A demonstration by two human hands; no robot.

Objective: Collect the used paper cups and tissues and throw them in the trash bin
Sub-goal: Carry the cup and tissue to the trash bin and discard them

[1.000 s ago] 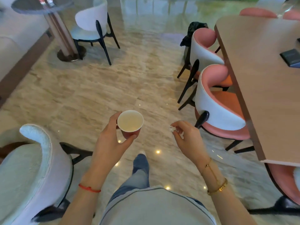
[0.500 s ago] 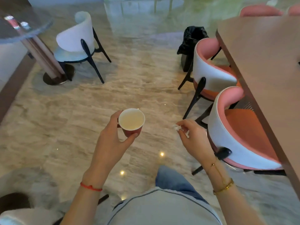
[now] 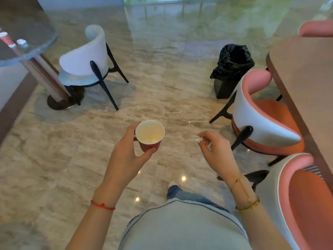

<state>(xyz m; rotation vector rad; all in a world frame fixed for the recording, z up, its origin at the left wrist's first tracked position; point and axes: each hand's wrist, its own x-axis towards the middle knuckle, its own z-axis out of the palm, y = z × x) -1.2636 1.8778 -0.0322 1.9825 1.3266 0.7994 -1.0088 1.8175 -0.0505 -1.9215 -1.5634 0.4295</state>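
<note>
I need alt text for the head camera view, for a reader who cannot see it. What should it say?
A person walking on a marble floor holds a red paper cup in the left hand and a crumpled white tissue in the right hand. A black-lined trash bin stands ahead, behind a pink chair at a wooden table.

No text, label, brand, number or sign can be read anywhere in the frame; the small items at upper left are too blurred.

Red paper cup (image 3: pixel 150 137), cream inside; white tissue (image 3: pixel 198 139); black-lined trash bin (image 3: pixel 232 69); grey-veined marble floor (image 3: pixel 162 87).
</note>
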